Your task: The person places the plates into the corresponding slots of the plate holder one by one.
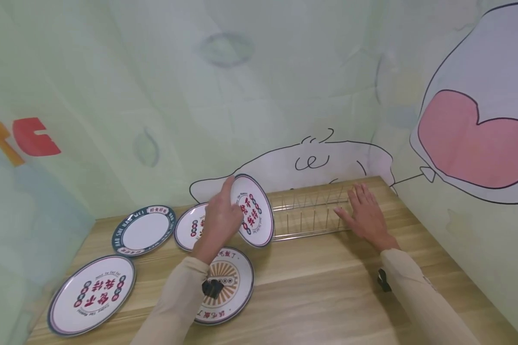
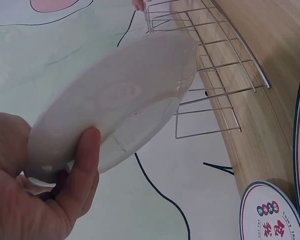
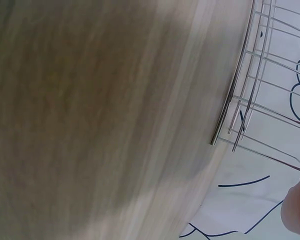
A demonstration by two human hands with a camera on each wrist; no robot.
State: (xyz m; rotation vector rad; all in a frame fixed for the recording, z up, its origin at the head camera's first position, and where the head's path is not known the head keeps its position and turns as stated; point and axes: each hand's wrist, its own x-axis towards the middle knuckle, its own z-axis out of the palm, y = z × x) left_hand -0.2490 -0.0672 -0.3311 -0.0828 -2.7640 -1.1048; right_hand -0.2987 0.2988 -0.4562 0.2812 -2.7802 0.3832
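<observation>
In the head view my left hand [image 1: 222, 218] grips a white plate [image 1: 253, 211] by its edge. The plate is raised and tilted on its side, with red lettering facing right. Its plain white underside [image 2: 115, 95] fills the middle of the left wrist view, my thumb and fingers pinching its rim. Just right of the plate stands a wire dish rack [image 1: 302, 220], its slots holding no plates. My right hand [image 1: 367, 213] rests at the rack's right end with fingers extended. Only a bit of that hand [image 3: 297, 207] shows in the right wrist view.
Several plates lie on the wooden table [image 1: 319, 287]: a green-rimmed plate [image 1: 144, 231], a large lettered plate [image 1: 92, 294], a sunburst plate [image 1: 237, 287], and a smaller lettered plate [image 1: 185, 230] partly behind my left hand. A printed cloth [image 1: 164, 96] hangs behind the table.
</observation>
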